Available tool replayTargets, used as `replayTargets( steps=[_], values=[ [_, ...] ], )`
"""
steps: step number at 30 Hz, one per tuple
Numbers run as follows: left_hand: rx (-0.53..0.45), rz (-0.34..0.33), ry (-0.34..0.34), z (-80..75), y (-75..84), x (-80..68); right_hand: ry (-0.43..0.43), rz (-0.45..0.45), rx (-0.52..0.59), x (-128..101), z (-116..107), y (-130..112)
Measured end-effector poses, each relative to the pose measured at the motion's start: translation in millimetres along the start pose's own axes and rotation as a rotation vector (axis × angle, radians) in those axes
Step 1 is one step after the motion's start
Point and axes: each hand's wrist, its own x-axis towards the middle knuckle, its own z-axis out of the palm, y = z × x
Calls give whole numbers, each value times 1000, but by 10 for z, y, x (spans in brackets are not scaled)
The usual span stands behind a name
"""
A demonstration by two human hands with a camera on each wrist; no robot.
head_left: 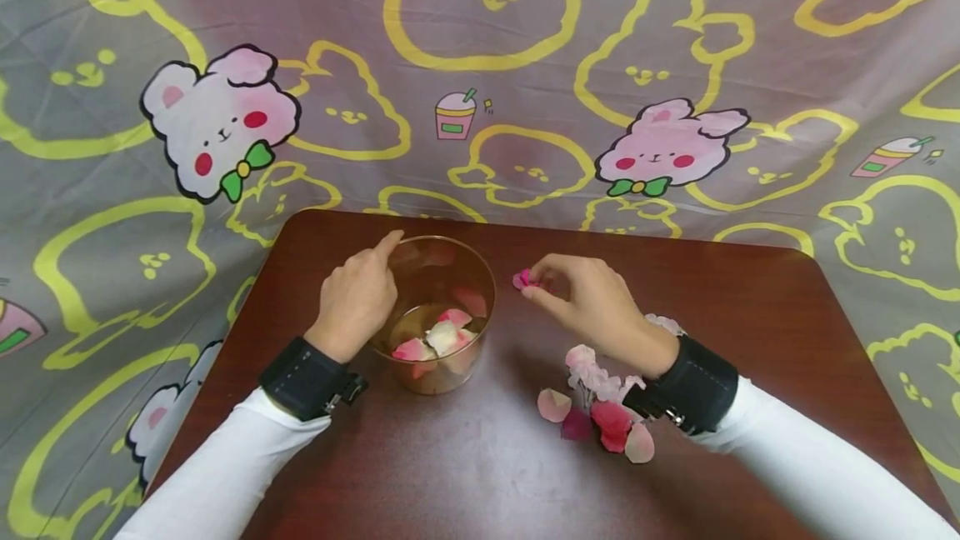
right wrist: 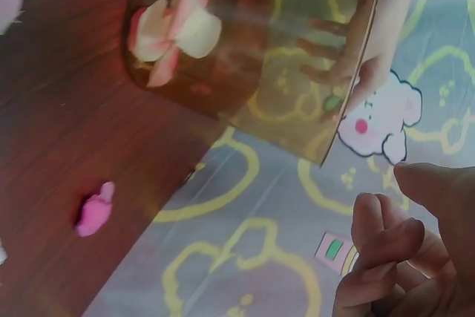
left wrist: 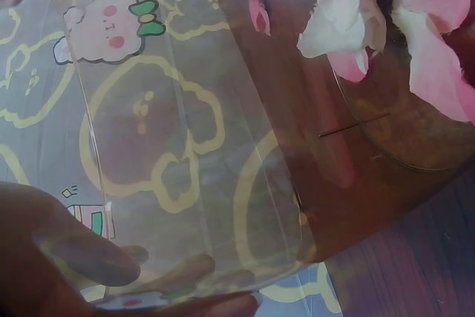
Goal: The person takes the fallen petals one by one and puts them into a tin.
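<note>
- Head view: we have one pink petal (head_left: 522,278) on the table (head_left: 480,482), just off the fingertips of the right hand (head_left: 592,294), on the side toward the container (head_left: 423,277). Right hand is by far the nearer; petal sits between it and the container. Thumb and index look close together here; we can't tell contact from this angle alone.
- Same view, left hand (head_left: 356,298): lies against the container's left side, one finger up by the rim. Container upright.
- Head counts: one container; inside petals (head_left: 444,338), at least four, overlapping, so no exact number. Near the right wrist we count four distinct ones: peach petal (head_left: 553,405), dark magenta petal (head_left: 576,424), red petal (head_left: 612,425), pale pink petal (head_left: 640,444); plus a whitish bunch (head_left: 592,373), too merged to count.
- Left wrist view: we see the left hand's fingers loosely spread along the container wall, partly blurred by it. One pink petal shows through the wall, its long axis near upright in frame.
- Right wrist view: we read the right hand as loosely bent, small gap between thumb and fingers, nothing held. Pink petal lies apart on the tabletop, long axis slanting upper right to lower left in frame.
</note>
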Motion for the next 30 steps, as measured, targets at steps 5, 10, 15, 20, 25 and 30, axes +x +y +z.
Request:
replayTargets(
  steps=[5,10,15,20,25,30],
  values=[
    [-1,-6,-11,-5,8,4,-19,57,-28,-192,-77,172],
    [0,-10,-12,-8,10,8,-39,104,-66,-371,-139,368],
    [0,-7,-8,-12,10,6,-55,151,-102,-511,-228,573],
    [-6,-1,5,-17,4,6,-70,206,-117,-583,-313,825],
    [-12,5,-2,-9,1,14,-77,284,-147,-621,-388,1064],
    [-8,0,-15,-6,8,10,-80,336,-179,-664,-423,1254]
  ],
)
